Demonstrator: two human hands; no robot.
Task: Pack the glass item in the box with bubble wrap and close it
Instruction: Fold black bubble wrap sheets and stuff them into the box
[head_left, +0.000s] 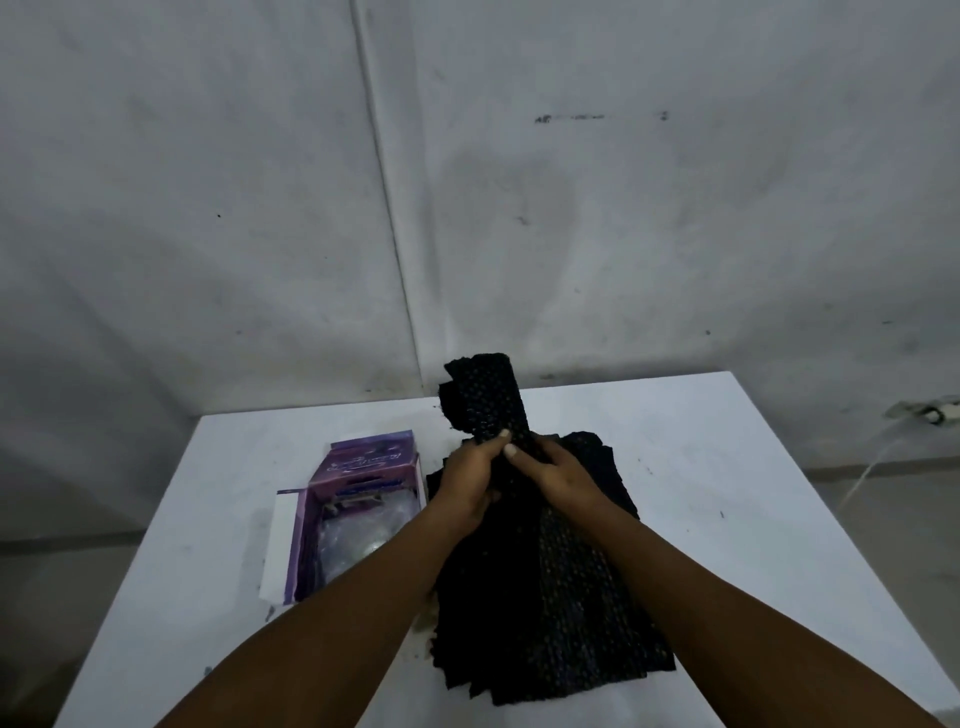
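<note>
purple box (363, 467) print blurred, no legible txt

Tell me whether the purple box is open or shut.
Open. The purple box has its top flap raised at the far end, and clear wrapped contents show inside.

looked like a bare, makeshift packing corner: stained white walls (623, 208), a scuffed white table (701, 467), a pile of black bubble wrap (571, 597), grey floor (883, 493).

Both hands (511, 475) gripping black bubble wrap (488, 400), open box (353, 514) beside.
</note>
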